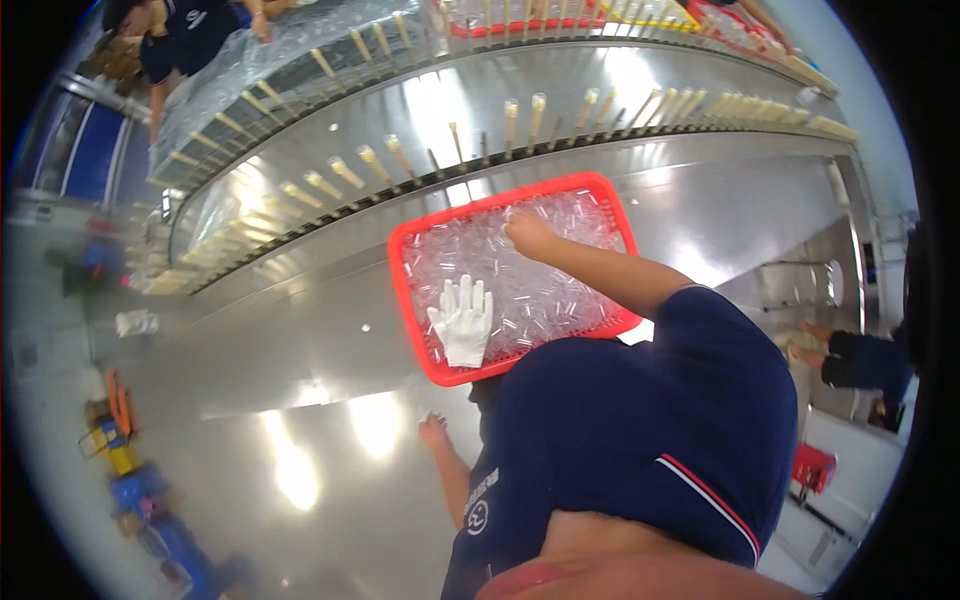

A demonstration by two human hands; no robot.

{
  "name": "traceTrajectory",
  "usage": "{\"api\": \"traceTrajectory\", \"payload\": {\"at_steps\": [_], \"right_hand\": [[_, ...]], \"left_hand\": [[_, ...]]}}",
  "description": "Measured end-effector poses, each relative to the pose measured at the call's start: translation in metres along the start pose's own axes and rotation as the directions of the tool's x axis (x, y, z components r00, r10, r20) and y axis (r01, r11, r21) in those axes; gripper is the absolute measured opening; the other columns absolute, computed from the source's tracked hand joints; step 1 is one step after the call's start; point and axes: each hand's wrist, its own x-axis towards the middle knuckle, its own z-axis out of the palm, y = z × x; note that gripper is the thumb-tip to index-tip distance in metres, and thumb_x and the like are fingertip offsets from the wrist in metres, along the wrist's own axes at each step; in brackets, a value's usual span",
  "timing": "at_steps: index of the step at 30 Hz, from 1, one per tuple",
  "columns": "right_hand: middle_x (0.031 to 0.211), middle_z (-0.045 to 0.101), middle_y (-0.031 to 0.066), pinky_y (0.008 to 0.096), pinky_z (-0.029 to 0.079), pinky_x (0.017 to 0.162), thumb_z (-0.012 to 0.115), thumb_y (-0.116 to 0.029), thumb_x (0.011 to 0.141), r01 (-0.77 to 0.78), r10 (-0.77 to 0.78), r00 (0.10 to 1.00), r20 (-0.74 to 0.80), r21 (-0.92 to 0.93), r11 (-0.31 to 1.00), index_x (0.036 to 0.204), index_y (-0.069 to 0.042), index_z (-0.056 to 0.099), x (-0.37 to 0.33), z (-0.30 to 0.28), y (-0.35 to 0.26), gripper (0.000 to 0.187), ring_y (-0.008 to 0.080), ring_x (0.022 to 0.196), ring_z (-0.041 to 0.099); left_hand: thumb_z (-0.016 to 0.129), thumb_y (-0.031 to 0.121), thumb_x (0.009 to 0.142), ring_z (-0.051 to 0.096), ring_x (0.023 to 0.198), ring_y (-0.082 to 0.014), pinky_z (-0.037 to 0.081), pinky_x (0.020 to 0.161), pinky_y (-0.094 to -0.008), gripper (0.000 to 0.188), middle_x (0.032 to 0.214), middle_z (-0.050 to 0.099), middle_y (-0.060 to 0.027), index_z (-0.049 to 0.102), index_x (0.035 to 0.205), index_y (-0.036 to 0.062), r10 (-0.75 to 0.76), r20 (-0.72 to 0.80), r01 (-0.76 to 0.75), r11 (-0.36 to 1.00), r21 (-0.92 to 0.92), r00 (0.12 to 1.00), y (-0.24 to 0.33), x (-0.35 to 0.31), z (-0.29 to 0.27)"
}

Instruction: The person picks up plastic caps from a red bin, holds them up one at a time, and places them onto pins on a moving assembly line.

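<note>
A red plastic basket (402, 300) stands on the steel worktop, filled with many small clear plastic tubes (570, 290). My right hand (530, 235) reaches over the basket's far part, its fingers curled together at the tubes. What they grip, if anything, is too small to make out. My left hand (433, 430) is left of my body, above the steel surface and away from the basket. Its fingers look drawn together around something small and pale that I cannot make out. A white knitted glove (463, 322) lies on the tubes at the basket's near left.
Beyond the basket, a curved rail (440, 178) carries a row of upright pale sticks, some with clear tops. Farther off are another stick row (275, 95), clear plastic sheeting (300, 40) and a co-worker (195, 30). Coloured bins (150, 500) stand at the left.
</note>
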Motion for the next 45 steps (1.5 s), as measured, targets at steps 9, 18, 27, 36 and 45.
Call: {"api": "traceTrajectory", "payload": {"at_steps": [9, 18, 27, 36, 45], "right_hand": [[0.085, 0.058, 0.0151, 0.0400, 0.043, 0.076, 0.055, -0.006, 0.072, -0.028, 0.024, 0.999, 0.029, 0.136, 0.990, 0.083, -0.003, 0.056, 0.020, -0.035, -0.006, 0.012, 0.0319, 0.087, 0.054], [0.100, 0.055, 0.0142, 0.0357, 0.043, 0.079, 0.060, -0.016, 0.078, 0.527, -0.396, 0.849, -0.351, 0.489, 0.696, 0.099, -0.003, 0.059, 0.160, -0.115, -0.105, 0.024, 0.0321, 0.093, 0.052], [0.090, 0.055, 0.0168, 0.0394, 0.043, 0.073, 0.060, -0.010, 0.075, 0.436, -0.386, 0.900, -0.202, 0.392, 0.810, 0.091, 0.000, 0.055, 0.310, -0.102, -0.207, 0.019, 0.0341, 0.086, 0.053], [0.086, 0.053, 0.0177, 0.0423, 0.043, 0.073, 0.056, -0.006, 0.071, 0.543, -0.486, 0.816, -0.312, 0.128, 0.830, 0.081, 0.002, 0.055, 0.419, -0.055, -0.320, 0.013, 0.0359, 0.085, 0.053], [0.093, 0.053, 0.0161, 0.0420, 0.044, 0.076, 0.051, 0.002, 0.069, 0.493, -0.489, 0.853, -0.183, -0.025, 0.870, 0.081, -0.001, 0.058, 0.459, -0.022, -0.333, 0.014, 0.0338, 0.090, 0.053]], "left_hand": [[0.045, 0.013, 0.081, 0.059, 0.066, -0.0197, 0.046, 0.053, -0.0262, 0.033, 0.086, 0.061, -0.0156, 0.052, 0.108, -0.0029, -0.121, -0.130, 0.106, 0.987, -0.121, 0.984, -0.044, -0.043, 0.057], [0.061, 0.029, 0.068, 0.057, 0.070, -0.0356, 0.044, 0.059, -0.0450, 0.025, 0.077, 0.059, -0.0142, 0.058, 0.083, 0.0086, 0.163, 0.394, -0.423, 0.448, 0.787, 0.905, -0.242, -0.060, 0.041], [0.048, 0.018, 0.079, 0.055, 0.060, -0.0263, 0.045, 0.053, -0.0361, 0.019, 0.078, 0.059, -0.0159, 0.056, 0.090, 0.0046, -0.014, 0.263, -0.135, 0.831, 0.540, 0.965, -0.122, -0.056, 0.028], [0.047, 0.023, 0.084, 0.058, 0.081, -0.0227, 0.046, 0.066, -0.0311, 0.034, 0.096, 0.058, -0.0135, 0.047, 0.110, 0.0004, 0.019, 0.189, -0.022, 1.000, 0.017, 0.982, -0.114, -0.026, -0.013], [0.044, 0.025, 0.085, 0.057, 0.085, -0.0269, 0.045, 0.066, -0.0335, 0.034, 0.100, 0.057, -0.0130, 0.046, 0.114, 0.0070, -0.292, 0.146, 0.323, 0.773, -0.546, 0.945, -0.141, -0.007, -0.009]]}}
